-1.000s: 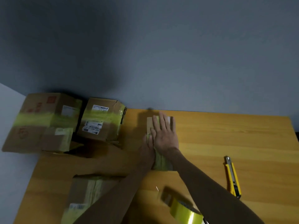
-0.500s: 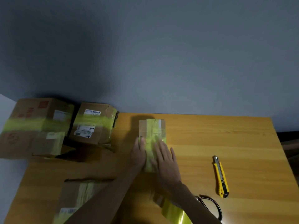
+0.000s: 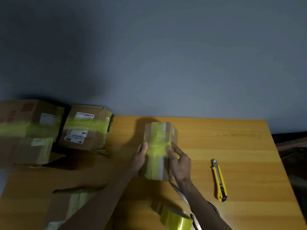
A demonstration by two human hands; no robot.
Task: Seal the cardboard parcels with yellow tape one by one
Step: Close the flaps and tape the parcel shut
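A small cardboard parcel wrapped lengthwise in yellow tape sits mid-table, its near end between my hands. My left hand grips its left side, thumb on the top face. On the right edge, my right hand holds it with fingers curled over the taped top. The yellow tape roll lies on the table near the bottom edge, under my right forearm.
A yellow utility knife lies right of the parcel. Scissors are partly hidden under my right arm. Two taped boxes stand at the back left, another box at the front left. The wooden table meets a grey wall.
Both hands slid back from pressing flat on the parcel's top to its near end and now grasp its sides. The view shifted left and down.
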